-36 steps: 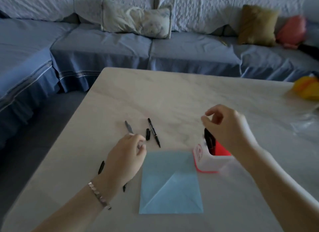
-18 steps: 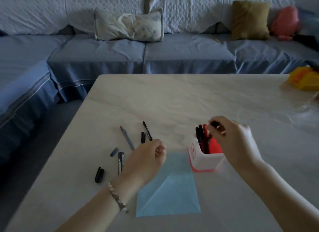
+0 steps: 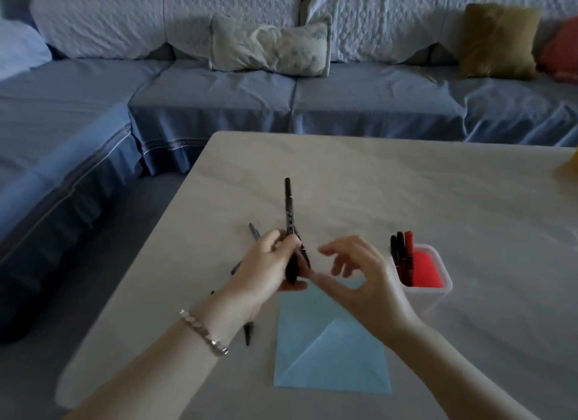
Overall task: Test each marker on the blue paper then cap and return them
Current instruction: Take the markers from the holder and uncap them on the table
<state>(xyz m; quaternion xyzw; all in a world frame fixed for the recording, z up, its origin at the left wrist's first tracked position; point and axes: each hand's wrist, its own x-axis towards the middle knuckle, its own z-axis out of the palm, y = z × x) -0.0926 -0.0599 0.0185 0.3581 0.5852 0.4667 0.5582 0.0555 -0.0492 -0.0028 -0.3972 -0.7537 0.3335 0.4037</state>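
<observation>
My left hand [image 3: 269, 266] grips a long black marker [image 3: 288, 207] that stands nearly upright, its tip pointing away from me. A dark cap-like piece sits at its lower end inside my fingers. My right hand [image 3: 356, 272] hovers just right of it with fingers spread and nothing in them. The folded blue paper [image 3: 331, 357] lies flat on the table below both hands. A white and red pen holder [image 3: 428, 291] stands to the right with black and red markers [image 3: 403, 251] upright in it. More loose markers [image 3: 248, 332] lie left of the paper, partly hidden by my left arm.
The pale marble table [image 3: 406, 194] stretches ahead and to the right. A yellow object [image 3: 570, 166] sits at its far right edge. A blue sofa with cushions [image 3: 269, 44] runs behind and along the left side.
My left hand has picked up a black marker from the table and raised it upright. My right hand has left the pen holder and moved left toward it.
</observation>
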